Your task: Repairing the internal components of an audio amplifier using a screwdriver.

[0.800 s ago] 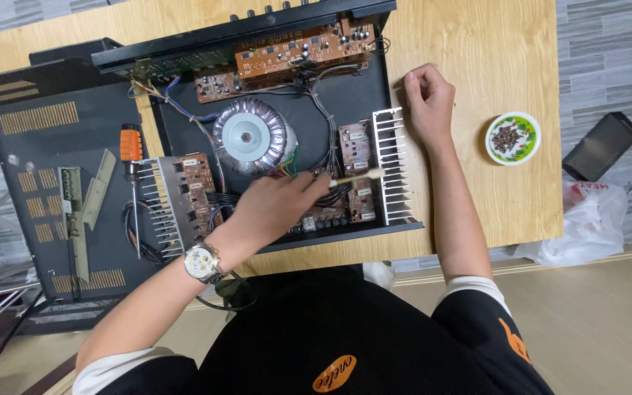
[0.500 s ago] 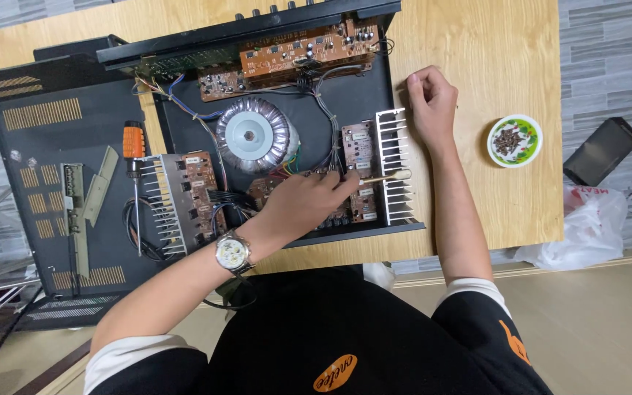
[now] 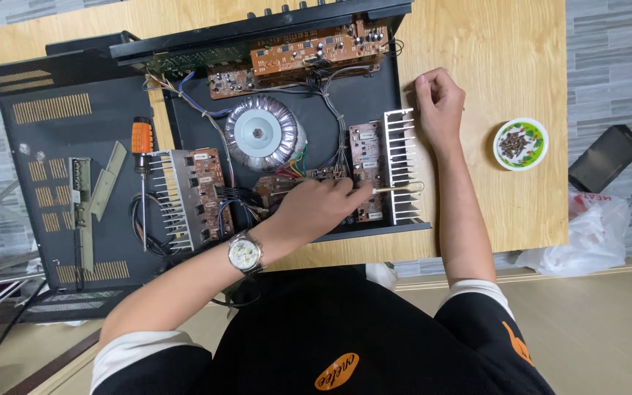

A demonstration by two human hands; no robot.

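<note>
Wooden bench carries an opened amplifier chassis, and the left hand pinches a thin metal tool, grip clamped on it, over the right circuit board beside the finned heatsink. Right hand rests curled, empty, on the chassis edge. Orange-handled screwdriver lies far left; bowl of screws sits right.

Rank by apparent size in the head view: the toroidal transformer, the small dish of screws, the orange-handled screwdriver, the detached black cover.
1. Detached black cover, by far the largest.
2. Toroidal transformer.
3. Small dish of screws.
The orange-handled screwdriver is longer than the transformer is wide but very thin, so its rank against those two is unsure.
</note>
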